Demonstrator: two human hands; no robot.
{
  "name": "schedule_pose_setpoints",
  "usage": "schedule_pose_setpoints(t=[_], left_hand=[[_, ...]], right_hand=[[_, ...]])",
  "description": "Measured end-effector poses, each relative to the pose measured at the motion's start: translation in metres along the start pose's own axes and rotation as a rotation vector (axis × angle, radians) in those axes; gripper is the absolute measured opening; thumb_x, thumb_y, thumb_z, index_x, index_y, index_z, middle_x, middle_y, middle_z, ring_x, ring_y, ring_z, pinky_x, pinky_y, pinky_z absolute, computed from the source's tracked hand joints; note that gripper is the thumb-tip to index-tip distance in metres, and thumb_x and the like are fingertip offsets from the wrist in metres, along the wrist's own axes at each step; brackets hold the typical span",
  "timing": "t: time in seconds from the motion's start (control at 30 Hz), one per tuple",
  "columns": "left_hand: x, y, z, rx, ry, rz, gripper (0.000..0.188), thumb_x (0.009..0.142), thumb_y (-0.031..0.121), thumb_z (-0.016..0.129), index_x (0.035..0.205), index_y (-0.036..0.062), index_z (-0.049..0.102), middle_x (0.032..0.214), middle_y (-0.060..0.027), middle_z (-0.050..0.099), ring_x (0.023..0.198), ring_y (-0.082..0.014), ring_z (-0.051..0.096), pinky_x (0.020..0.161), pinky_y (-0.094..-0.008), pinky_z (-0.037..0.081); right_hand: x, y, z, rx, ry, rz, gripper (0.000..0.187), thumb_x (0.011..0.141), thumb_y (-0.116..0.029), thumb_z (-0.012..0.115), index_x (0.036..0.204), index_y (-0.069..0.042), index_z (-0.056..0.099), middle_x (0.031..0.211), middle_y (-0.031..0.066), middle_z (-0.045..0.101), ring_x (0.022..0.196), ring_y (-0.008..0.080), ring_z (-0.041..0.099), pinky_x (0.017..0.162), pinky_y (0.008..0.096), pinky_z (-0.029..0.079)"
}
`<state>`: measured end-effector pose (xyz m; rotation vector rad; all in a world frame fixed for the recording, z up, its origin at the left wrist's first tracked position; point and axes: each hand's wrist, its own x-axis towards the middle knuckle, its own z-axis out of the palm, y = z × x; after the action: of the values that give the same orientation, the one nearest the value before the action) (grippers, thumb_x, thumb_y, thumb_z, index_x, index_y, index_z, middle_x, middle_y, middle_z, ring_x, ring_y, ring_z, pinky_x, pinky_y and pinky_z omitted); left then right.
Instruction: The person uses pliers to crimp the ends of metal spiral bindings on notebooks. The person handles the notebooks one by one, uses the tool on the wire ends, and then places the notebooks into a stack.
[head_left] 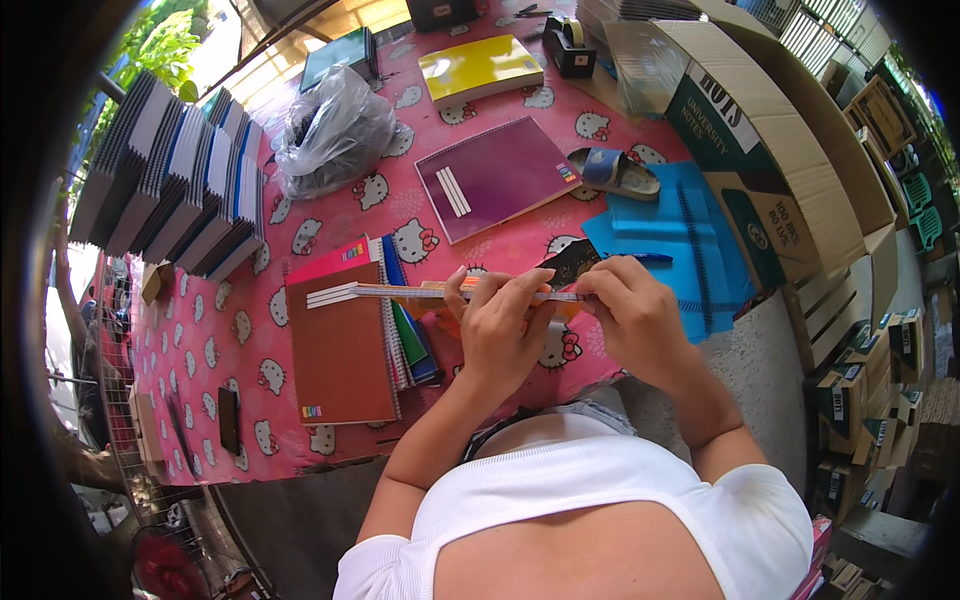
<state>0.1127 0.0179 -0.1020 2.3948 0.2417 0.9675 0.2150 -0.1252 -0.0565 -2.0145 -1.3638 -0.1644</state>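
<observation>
Gingerly, a person in a white ribbed top works at a pink patterned table (330, 225) with two bare hands, holding a thin notebook (400, 291) almost edge-on above the near part of the tabletop. The left hand (503, 325) has its fingers bent over the notebook's middle, with almost no gap left around it. The right hand (632, 310) draws thumb and fingertips together in a pinch at the notebook's right end (the exact contact is hidden behind the knuckles). Just beyond the right hand, a blue pen (645, 257) lies on bright blue sheets (690, 220), near a dark blue slide sandal (617, 172). To the left of the hands, a reddish-brown notebook (340, 355) lies on top of others with pink, blue and green covers. Farther across the table, a purple notebook (495, 180) lies flat, with a yellow notebook (480, 68) and a black tape dispenser (568, 50) behind it. A cloudy plastic bag (340, 130) sits toward the left, near tall stacks of spiral notebooks (175, 180), while a large cardboard box (810, 190) stands at right.
</observation>
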Motion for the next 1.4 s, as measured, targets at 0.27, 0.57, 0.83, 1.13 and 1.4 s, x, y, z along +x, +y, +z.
schedule_pose_setpoints(t=[0.27,0.57,0.83,1.13,1.4], left_hand=[[0.006,0.000,-0.015,0.010,-0.084,-0.003,0.032,0.073,0.022,0.074,0.103,0.0138,0.065,0.080,0.0017,0.066,0.083,-0.0178,0.059,0.098,-0.0446,0.026],[0.008,-0.006,-0.019,0.052,-0.051,-0.013,0.034,0.058,0.025,0.081,0.087,0.0117,0.068,0.086,-0.0028,0.066,0.088,-0.0224,0.059,0.100,-0.0414,0.030],[0.005,-0.017,-0.014,0.008,0.042,0.042,0.025,0.054,0.019,0.080,0.075,0.0108,0.068,0.080,-0.0011,0.065,0.086,-0.0213,0.057,0.089,-0.0377,0.036],[0.005,-0.015,-0.023,-0.079,-0.005,0.010,0.024,0.056,0.016,0.080,0.076,0.0120,0.069,0.076,0.0003,0.065,0.075,-0.0184,0.057,0.086,-0.0365,0.037],[0.004,-0.013,-0.019,-0.013,0.005,0.014,0.033,0.057,0.019,0.082,0.085,0.0093,0.067,0.079,-0.0028,0.063,0.077,-0.0214,0.057,0.088,-0.0378,0.037]], right_hand=[[0.101,0.155,0.004,-0.192,-0.471,0.467,0.029,0.082,-0.025,0.066,0.106,-0.008,0.063,0.109,0.0131,0.066,0.096,0.0294,0.064,0.078,0.0408,0.051],[0.061,0.257,0.070,-0.562,-0.250,0.553,0.042,0.068,-0.029,0.076,0.098,-0.007,0.056,0.097,0.0183,0.066,0.095,0.0358,0.063,0.079,0.0469,0.050],[0.026,0.130,0.013,1.362,-0.039,0.142,0.024,0.075,-0.009,0.068,0.095,-0.002,0.057,0.087,0.0098,0.064,0.084,0.0166,0.061,0.071,0.0324,0.050],[0.005,0.146,0.041,0.682,-0.439,0.297,0.028,0.067,0.007,0.063,0.094,-0.001,0.058,0.085,0.0040,0.062,0.085,0.0111,0.058,0.076,0.0288,0.050],[-0.012,0.135,0.069,0.858,-0.581,0.396,0.059,0.068,0.007,0.068,0.123,-0.006,0.051,0.115,0.0054,0.057,0.110,0.0166,0.054,0.091,0.0361,0.048]])
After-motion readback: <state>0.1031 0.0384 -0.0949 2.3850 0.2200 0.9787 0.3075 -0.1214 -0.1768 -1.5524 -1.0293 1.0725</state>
